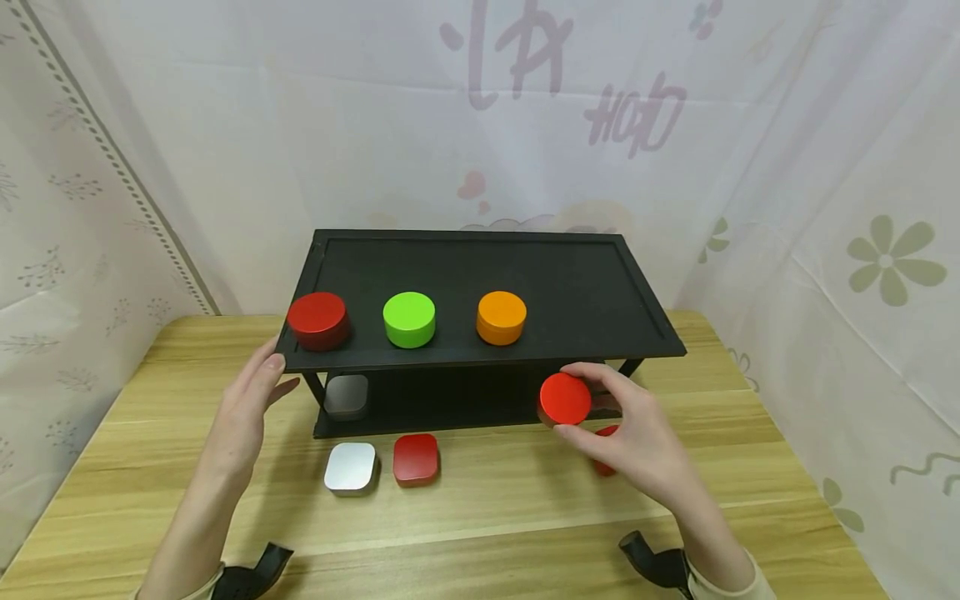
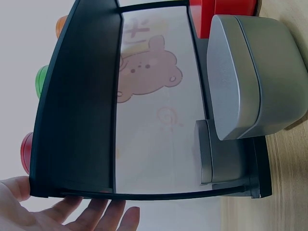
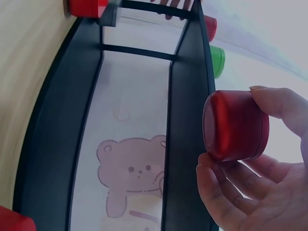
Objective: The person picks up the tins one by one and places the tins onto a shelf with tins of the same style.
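My right hand [image 1: 630, 425] pinches a round red tin [image 1: 566, 399] between thumb and fingers, in front of the black two-tier shelf [image 1: 570, 292] near its right end. In the right wrist view the held tin [image 3: 235, 125] lies sideways beside the upper tier's edge. My left hand [image 1: 243, 408] rests against the shelf's left end, thumb at the top corner and fingers along the side. On the upper tier stand a dark red round tin [image 1: 319, 321], a green round tin [image 1: 409, 320] and an orange round tin [image 1: 502, 318], in a row from the left.
A grey square tin [image 1: 347, 395] sits at the left of the lower tier. On the wooden table [image 1: 450, 542] before the shelf are a silver square tin [image 1: 351, 467], a red square tin [image 1: 416, 459] and another red tin [image 1: 606, 468], partly hidden by my right hand. Printed cloth hangs behind.
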The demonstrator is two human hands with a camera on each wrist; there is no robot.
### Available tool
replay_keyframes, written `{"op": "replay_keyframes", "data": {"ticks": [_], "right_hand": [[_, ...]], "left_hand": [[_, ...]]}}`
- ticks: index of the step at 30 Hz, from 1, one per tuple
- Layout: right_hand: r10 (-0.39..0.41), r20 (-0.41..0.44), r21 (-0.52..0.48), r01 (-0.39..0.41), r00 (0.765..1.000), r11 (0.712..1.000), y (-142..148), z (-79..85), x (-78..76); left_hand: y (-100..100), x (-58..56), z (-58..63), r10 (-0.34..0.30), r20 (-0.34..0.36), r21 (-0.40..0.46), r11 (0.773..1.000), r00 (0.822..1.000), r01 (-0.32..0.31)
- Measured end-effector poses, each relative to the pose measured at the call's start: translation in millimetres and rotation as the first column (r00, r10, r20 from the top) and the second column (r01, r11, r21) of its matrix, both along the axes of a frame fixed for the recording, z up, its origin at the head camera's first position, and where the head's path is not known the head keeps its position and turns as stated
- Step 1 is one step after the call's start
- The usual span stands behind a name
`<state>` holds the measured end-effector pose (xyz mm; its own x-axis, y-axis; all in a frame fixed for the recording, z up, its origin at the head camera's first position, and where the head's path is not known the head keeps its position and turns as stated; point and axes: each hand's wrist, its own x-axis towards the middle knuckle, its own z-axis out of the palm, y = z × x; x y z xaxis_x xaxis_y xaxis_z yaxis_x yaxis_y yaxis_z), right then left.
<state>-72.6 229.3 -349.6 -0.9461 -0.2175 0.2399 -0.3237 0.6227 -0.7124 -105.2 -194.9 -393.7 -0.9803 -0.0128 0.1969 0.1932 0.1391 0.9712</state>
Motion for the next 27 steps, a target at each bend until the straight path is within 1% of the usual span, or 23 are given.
{"op": "replay_keyframes", "data": {"ticks": [7, 17, 27], "right_hand": [[-0.016, -0.012, -0.008, 0.016, 1.0, 1.0, 5, 8.2, -2.6], [-0.026, -0.117, 0.02, 0.029, 0.993, 0.999, 14, 17.4, -11.9], [-0.041, -0.134, 0.0, 0.041, 0.99, 0.999, 22, 23.8, -20.0]], "left_hand": [[-1, 0.3, -0.1, 0.006, -0.003, -0.012, 1.0, 1.0, -0.006], [0, 0.4, 0.0, 0.005, 0.018, -0.02, 1.0, 1.0, -0.005], [0, 0.7, -0.1, 0.007, 0.011, -0.022, 1.0, 1.0, -0.006]]}}
